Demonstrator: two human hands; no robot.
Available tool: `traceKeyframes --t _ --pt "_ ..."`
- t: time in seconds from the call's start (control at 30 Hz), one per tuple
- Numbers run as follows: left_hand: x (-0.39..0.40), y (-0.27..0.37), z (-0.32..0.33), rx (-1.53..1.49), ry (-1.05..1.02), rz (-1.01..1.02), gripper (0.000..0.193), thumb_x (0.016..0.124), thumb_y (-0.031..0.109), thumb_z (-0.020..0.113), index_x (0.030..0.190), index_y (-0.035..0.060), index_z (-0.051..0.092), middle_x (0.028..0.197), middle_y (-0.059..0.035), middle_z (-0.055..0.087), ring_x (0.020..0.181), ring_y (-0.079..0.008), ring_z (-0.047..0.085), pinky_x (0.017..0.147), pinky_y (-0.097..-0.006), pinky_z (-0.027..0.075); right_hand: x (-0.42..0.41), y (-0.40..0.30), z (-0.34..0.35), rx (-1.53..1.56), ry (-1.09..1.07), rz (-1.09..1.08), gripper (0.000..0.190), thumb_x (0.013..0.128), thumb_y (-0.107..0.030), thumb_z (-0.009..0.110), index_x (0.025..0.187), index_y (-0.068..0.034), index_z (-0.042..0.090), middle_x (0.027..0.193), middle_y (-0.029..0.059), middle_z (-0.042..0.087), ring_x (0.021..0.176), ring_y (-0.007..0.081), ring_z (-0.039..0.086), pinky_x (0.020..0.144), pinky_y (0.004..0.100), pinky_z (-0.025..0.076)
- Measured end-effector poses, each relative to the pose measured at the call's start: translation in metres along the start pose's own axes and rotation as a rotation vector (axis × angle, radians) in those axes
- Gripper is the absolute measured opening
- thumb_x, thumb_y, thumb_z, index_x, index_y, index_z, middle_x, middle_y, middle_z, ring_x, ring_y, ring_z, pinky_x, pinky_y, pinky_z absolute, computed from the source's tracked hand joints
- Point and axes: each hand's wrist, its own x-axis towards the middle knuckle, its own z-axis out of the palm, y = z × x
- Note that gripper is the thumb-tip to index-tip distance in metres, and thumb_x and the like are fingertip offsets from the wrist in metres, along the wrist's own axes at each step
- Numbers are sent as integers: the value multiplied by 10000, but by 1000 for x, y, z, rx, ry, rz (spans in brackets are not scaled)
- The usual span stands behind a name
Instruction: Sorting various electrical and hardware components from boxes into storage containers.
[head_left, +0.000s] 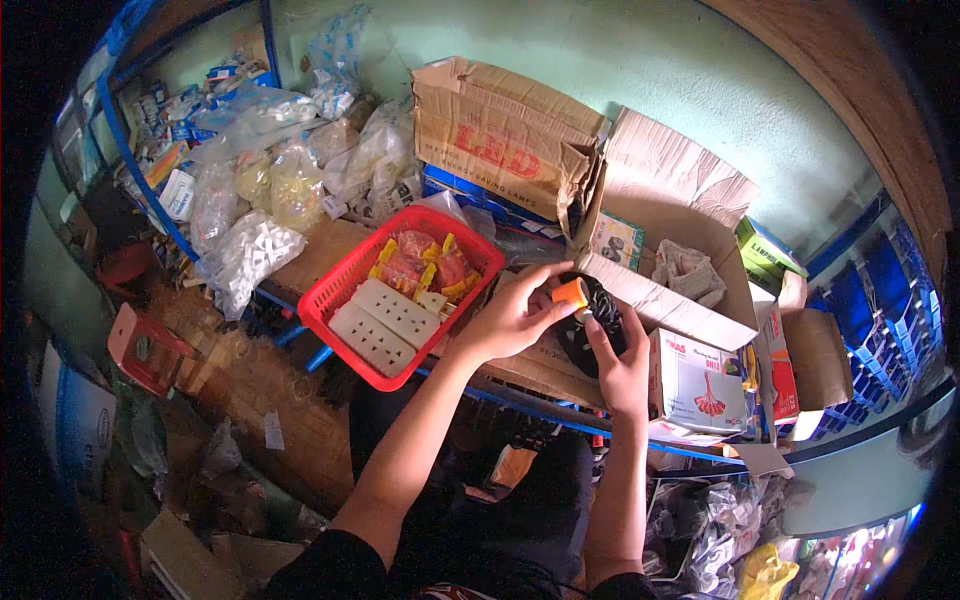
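Observation:
My left hand (517, 311) grips a short orange cylindrical fitting (570, 293) between thumb and fingers. Opposite it, my right hand (622, 358) holds a bundle of black cord or cable (611, 319), with its thumb tip close to the lower end of the fitting. Whether the cord is joined to the fitting cannot be made out. Left of my hands, a red plastic basket (309, 313) holds two white multi-socket power strips (396, 309) and several clear packets with yellow ends and reddish contents (416, 259).
Beyond my hands stands an open cardboard carton (667, 300) containing a small box and a plastic-wrapped item. A taller carton (502, 142) leans behind. A white printed box (701, 386) is at right. Plastic bags of small parts (255, 251) crowd the left; a red stool (146, 349) is below.

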Motion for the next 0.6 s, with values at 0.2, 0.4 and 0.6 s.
traceKeyframes --t 0.2,0.4,0.6 --pt "-3 -6 4 235 207 84 378 1009 97 745 1325 -2 563 1219 -79 649 1098 -166 669 925 -317 565 -2 -2 0 12 -72 15 331 1001 -134 729 1282 30 670 1118 92 742 1027 141 654 932 293 516" --pt "-27 46 -2 304 289 151 486 958 67 786 1382 37 550 1293 -134 668 1119 -197 683 938 -340 563 1 5 -4 -12 85 58 375 997 -113 702 1324 69 667 1198 127 739 1088 165 652 983 298 503" --pt "-58 140 -70 730 110 271 448 844 -82 709 1267 64 721 1246 -123 692 1212 -330 652 1075 -425 499 1 11 1 11 80 31 382 1003 -124 718 1331 64 663 1137 85 743 1006 125 654 906 266 518"
